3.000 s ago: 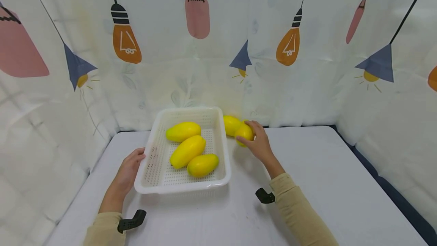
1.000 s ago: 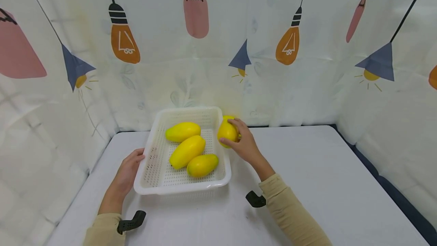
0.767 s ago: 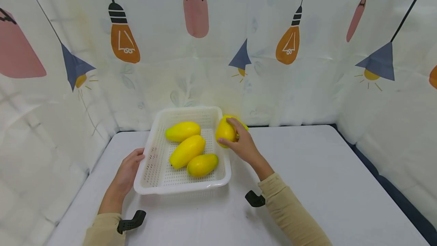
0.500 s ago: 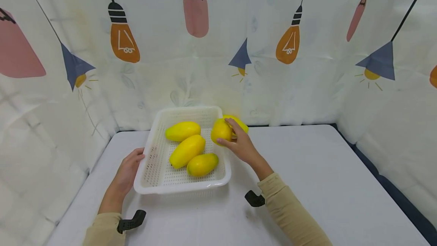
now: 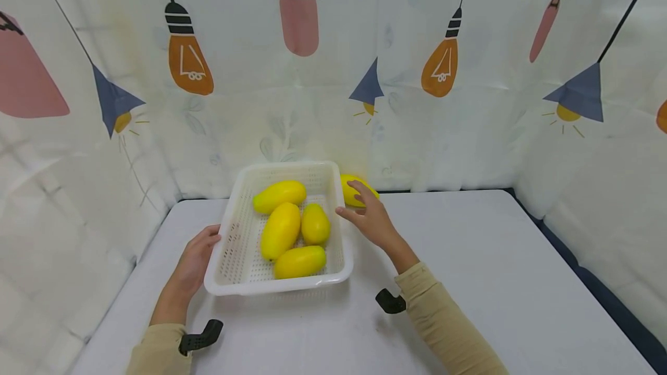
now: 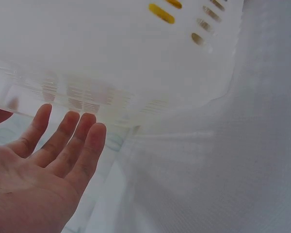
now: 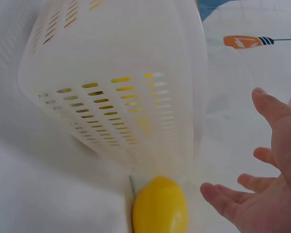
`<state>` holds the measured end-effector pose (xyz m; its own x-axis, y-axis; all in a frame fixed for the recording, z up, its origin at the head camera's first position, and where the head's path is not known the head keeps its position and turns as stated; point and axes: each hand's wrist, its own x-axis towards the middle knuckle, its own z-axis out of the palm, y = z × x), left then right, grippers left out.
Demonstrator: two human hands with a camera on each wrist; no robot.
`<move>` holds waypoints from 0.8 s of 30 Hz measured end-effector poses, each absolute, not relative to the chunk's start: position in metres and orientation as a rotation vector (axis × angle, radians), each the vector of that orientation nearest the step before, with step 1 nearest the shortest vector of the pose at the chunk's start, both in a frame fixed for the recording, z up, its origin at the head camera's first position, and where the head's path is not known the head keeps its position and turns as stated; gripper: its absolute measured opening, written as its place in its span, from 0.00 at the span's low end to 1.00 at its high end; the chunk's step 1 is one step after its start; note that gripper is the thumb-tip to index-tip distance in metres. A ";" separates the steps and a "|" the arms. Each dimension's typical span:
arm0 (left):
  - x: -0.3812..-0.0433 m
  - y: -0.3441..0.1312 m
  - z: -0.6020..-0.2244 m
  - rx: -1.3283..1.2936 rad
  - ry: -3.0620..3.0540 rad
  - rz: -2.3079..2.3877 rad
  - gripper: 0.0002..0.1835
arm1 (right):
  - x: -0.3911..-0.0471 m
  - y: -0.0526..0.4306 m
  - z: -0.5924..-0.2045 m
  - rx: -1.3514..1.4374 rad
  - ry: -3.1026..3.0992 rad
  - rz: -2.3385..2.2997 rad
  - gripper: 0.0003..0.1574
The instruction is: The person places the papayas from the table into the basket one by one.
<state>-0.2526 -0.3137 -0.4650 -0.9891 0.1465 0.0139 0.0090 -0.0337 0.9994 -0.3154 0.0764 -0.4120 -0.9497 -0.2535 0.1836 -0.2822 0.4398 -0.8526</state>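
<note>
A white perforated plastic basket (image 5: 281, 287) stands on the table with several oblong yellow fruits in it, like mangoes or papayas. One of them, a shorter fruit (image 5: 315, 224), lies at the basket's right side. My left hand (image 5: 194, 259) has its fingertips against the basket's left side; the left wrist view shows these fingers (image 6: 89, 150) extended. Just outside the right rim is my right hand (image 5: 372, 221), fingers spread and holding nothing. Behind it another yellow fruit (image 5: 350, 191) lies on the table beside the basket, partly hidden; the right wrist view shows this fruit's end (image 7: 160, 206).
The white-covered table (image 5: 469, 259) reaches back to a pale curtain (image 5: 323, 114) printed with lamps and bulbs. Dark fabric (image 5: 599, 282) runs along the table's right edge. A black device (image 5: 391, 301) sits at each wrist.
My right hand carried a yellow fruit left over the basket's rim and let it go inside. Fruits in the basket have shifted around it. My left hand has stayed at the basket's left side.
</note>
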 end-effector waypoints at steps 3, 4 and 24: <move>-0.253 -0.314 -0.465 0.182 2.113 2.188 0.21 | -0.317 0.079 -0.414 0.478 -2.618 1.580 0.46; -0.253 -0.314 -0.465 0.187 2.111 2.189 0.21 | -0.317 0.081 -0.414 0.477 -2.611 1.580 0.45; -0.252 -0.314 -0.465 0.184 2.107 2.176 0.19 | -0.327 0.099 -0.423 0.396 -2.632 1.528 0.45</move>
